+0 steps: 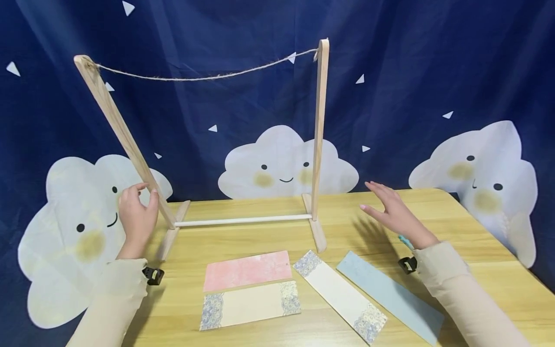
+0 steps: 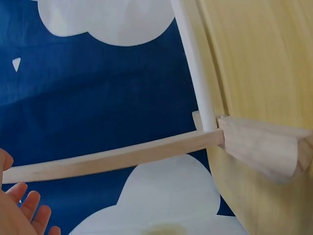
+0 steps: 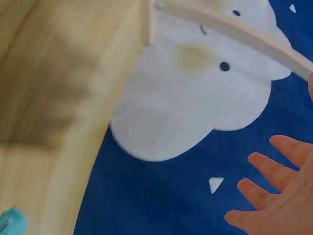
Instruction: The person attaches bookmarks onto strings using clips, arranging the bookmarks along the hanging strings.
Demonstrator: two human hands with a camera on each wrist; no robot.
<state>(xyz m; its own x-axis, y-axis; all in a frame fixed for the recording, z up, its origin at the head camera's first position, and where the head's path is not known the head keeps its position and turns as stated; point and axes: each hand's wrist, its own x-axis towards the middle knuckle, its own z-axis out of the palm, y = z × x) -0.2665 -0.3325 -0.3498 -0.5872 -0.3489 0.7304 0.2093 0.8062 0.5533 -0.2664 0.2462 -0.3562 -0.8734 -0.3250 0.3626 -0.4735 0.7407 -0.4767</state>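
A wooden stand holds two upright posts joined by a white rod (image 1: 243,221) low down and a sagging twine (image 1: 186,79) between their tops. My left hand (image 1: 138,212) is beside the left post (image 1: 117,120), which leans outward in the head view. In the left wrist view its fingers (image 2: 29,204) are spread and loosely bent, with the post passing between thumb and fingers. To the right of the right post (image 1: 321,130), my right hand (image 1: 396,212) hovers above the table, fingers extended and holding nothing.
On the wooden table (image 1: 182,332) in front of the stand lie a pink card (image 1: 247,271), a cream card with patterned ends (image 1: 251,304), a white patterned-end card (image 1: 340,294) and a light blue card (image 1: 390,296). A small teal object (image 1: 405,241) shows by my right wrist. Behind hangs a blue cloud-print curtain (image 1: 390,62).
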